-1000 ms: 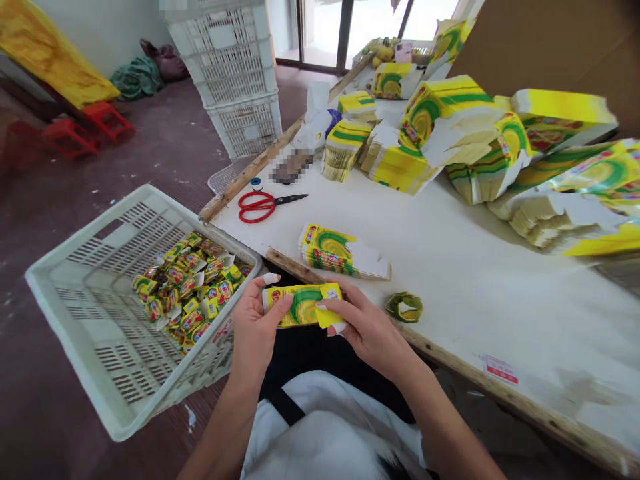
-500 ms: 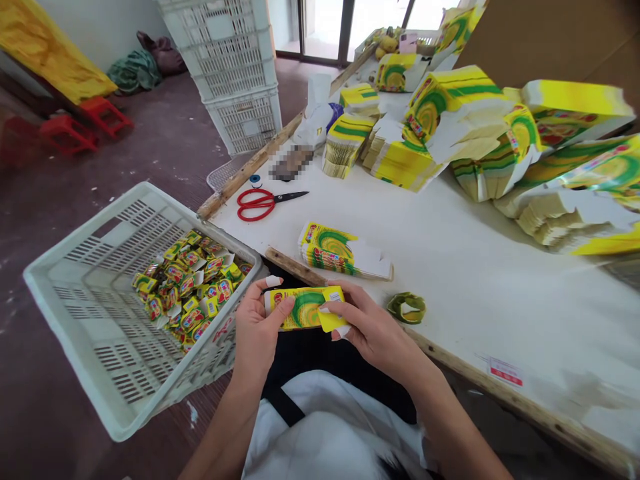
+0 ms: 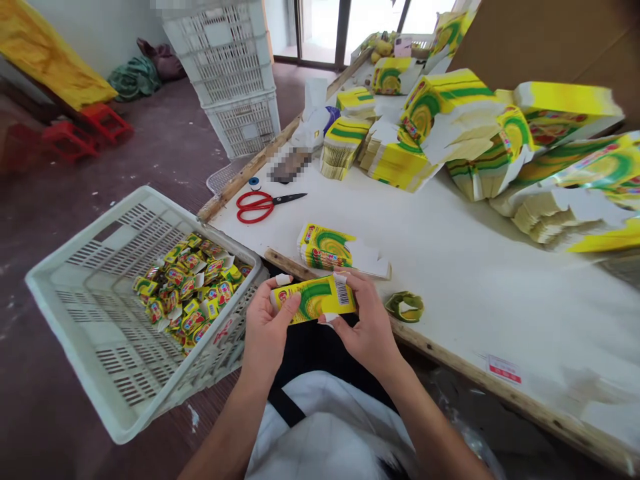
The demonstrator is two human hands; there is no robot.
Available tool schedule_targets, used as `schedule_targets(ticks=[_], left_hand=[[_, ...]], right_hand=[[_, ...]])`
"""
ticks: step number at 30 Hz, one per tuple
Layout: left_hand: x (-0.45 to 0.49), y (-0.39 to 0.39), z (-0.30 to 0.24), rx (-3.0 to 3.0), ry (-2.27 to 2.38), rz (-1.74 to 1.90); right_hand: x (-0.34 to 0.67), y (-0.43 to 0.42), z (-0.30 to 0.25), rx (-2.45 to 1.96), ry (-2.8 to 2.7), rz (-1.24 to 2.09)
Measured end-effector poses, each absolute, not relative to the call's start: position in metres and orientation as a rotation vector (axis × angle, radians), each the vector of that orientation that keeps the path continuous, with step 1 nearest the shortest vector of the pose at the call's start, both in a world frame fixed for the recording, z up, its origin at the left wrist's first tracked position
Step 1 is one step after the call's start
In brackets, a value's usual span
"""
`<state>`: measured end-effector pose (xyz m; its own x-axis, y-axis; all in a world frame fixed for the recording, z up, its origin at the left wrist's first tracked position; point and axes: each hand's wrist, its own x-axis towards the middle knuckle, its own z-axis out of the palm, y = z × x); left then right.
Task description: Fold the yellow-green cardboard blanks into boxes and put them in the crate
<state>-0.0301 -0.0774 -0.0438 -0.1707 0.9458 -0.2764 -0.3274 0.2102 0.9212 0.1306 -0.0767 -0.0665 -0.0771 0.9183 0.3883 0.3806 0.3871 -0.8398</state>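
Note:
Between my hands, just off the table's front edge, is a small yellow and green cardboard box [image 3: 316, 298] with a barcode on its right end. My left hand [image 3: 273, 313] grips its left end, thumb across the front. Around the right end, my right hand [image 3: 367, 313] has fingers on the top edge and thumb at the lower edge. White tape wraps some fingertips on both hands. Right behind the box, a stack of flat, unfolded cartons [image 3: 330, 248] with the same print lies on the table.
At left, a white plastic crate [image 3: 75, 307] holds many small boxes. Red-handled scissors [image 3: 257, 207] and a green ring-shaped band [image 3: 406, 307] lie on the white table [image 3: 475, 300]. Large carton stacks [image 3: 405, 160] line the back. More crates [image 3: 235, 73] stand behind, near red stools [image 3: 70, 141].
My right hand has shifted from the end flap to grip the box's top and bottom edges. The flap at the right end now lies flat, showing the barcode. The box has tilted slightly.

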Motion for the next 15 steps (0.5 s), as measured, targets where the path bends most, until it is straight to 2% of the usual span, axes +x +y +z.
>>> schedule_targets(ticks=[5, 10, 13, 15], left_hand=[[-0.028, -0.083, -0.049, 0.663, 1.238, 1.296], [-0.034, -0.081, -0.051, 0.708, 1.284, 1.332], [-0.067, -0.070, -0.049, 0.836, 1.511, 1.538], [-0.101, -0.063, -0.048, 0.968, 1.783, 1.766]], right_hand=[[0.126, -0.078, -0.075, -1.092, -1.650, 0.863], [0.117, -0.076, -0.084, -1.126, -1.662, 0.822], [0.122, -0.060, -0.081, -1.102, -1.671, 0.874], [0.130, -0.043, -0.077, -1.239, -1.635, 0.747]])
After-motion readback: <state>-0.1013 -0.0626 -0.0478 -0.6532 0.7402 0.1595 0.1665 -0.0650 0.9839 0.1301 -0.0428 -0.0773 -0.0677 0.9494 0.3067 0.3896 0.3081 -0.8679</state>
